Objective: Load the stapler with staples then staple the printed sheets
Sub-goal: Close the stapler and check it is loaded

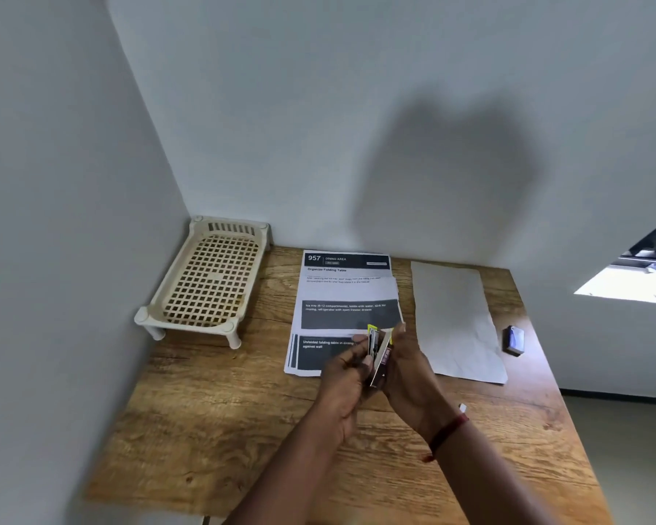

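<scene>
Holds the stapler (376, 348) up over the wooden table (213, 430), just above the near right corner of the printed sheets (343, 293). Shows it hinged open in a narrow V: yellow tips at the top, metal channel on the left, top arm leaning right. Grips the left part with the left hand (344, 375), fingers curled round it, fingertips close to the channel. Cradles the right part with the right hand (408, 373), fingers curled behind the arm. Cannot tell whether staples sit in the channel: too small and blurred. Wears a red thread (447, 433) on the right wrist.

Beyond the hands, printed sheets lying flat and slightly fanned, dark bands facing up, top edge at the wall. Just right of them, not touching, a blank white sheet (455, 320). Farther right, near the table edge and well apart from the hands, a small dark box (514, 339). In the far left corner, against both walls, a cream plastic lattice rack (205, 282) on short legs.
</scene>
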